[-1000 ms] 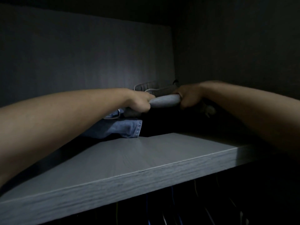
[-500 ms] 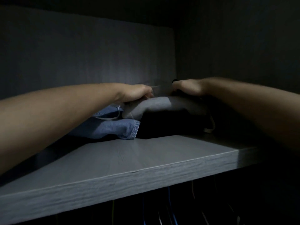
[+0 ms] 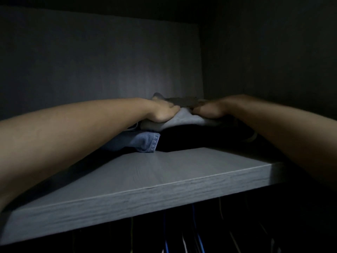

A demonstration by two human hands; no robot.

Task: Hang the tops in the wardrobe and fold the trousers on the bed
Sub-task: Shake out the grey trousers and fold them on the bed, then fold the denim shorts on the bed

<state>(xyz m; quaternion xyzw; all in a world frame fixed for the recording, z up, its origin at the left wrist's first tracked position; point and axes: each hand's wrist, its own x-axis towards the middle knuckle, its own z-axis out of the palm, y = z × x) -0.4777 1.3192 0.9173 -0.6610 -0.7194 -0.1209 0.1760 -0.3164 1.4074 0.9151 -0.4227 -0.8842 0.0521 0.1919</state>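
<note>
Dim wardrobe interior, one grey wood-grain shelf in front of dark panels: a person's two bare arms reach to a stack of three folded garments at the back. The left hand and right hand both rest on the top grey garment. Whether their fingers pinch it cannot be made out. Beneath lie one blue denim piece and one black garment.

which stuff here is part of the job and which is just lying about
Job: left hand and right hand, both on the grey garment; denim and dark garment under it.
Just there: shelf, back wall.
</note>
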